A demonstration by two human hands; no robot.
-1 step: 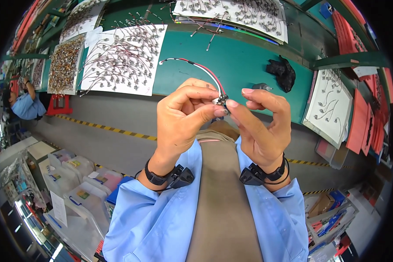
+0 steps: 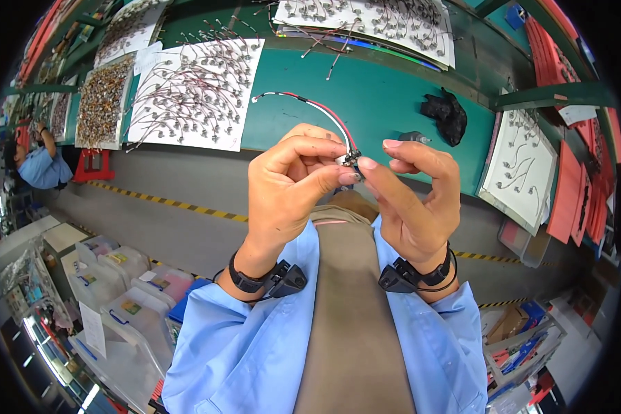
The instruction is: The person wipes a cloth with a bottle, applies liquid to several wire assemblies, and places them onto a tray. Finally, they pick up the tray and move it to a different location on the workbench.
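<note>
My left hand (image 2: 293, 183) is closed in a pinch on a small metal component with wires (image 2: 350, 159), held up in front of the table's near edge. From it a red, white and black wire lead (image 2: 329, 114) arcs up and left, ending in a small white connector (image 2: 254, 99). The fingers cover much of the component. My right hand (image 2: 417, 196) is just to the right, its fingers apart. One of its fingertips touches or nearly touches the component's right side.
A green table (image 2: 303, 72) holds a white sheet (image 2: 252, 69) crowded with wired components. A black plastic bag (image 2: 446, 116) and a small dark bottle (image 2: 414, 137) lie at right, near a white board (image 2: 517, 165) bearing more parts. Clear lidded bins (image 2: 134, 317) stand lower left. Another person (image 2: 41, 165) works far left.
</note>
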